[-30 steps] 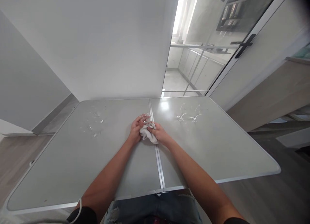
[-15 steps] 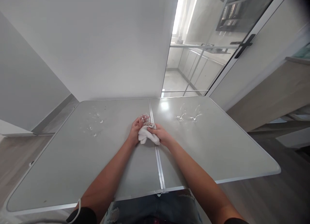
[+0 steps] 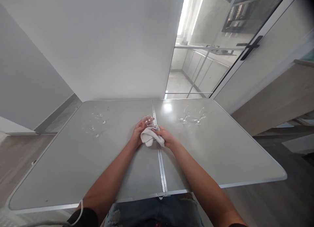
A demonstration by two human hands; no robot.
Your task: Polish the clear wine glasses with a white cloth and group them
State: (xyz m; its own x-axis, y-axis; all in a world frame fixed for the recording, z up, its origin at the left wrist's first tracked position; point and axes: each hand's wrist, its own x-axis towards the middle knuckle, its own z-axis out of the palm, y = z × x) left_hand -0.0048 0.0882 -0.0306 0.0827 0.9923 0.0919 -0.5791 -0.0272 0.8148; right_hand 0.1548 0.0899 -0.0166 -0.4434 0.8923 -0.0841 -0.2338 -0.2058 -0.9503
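Over the middle seam of the table, my left hand is closed around the bowl of a clear wine glass. A white cloth is bunched over the lower part of the glass and hides its stem and foot. My right hand pinches the cloth, thumb on top, against the glass from the right. Some of the right fingers are hidden under the cloth.
Two clear stemmed glasses stand on the right half of the grey folding table. More clear glasses are at the left, faint against the tabletop. A white wall and a glazed door lie beyond the far edge.
The cloth has shifted slightly on the glass and hangs in a different fold. Both hands keep their hold in nearly the same spot; the view has tilted a little.
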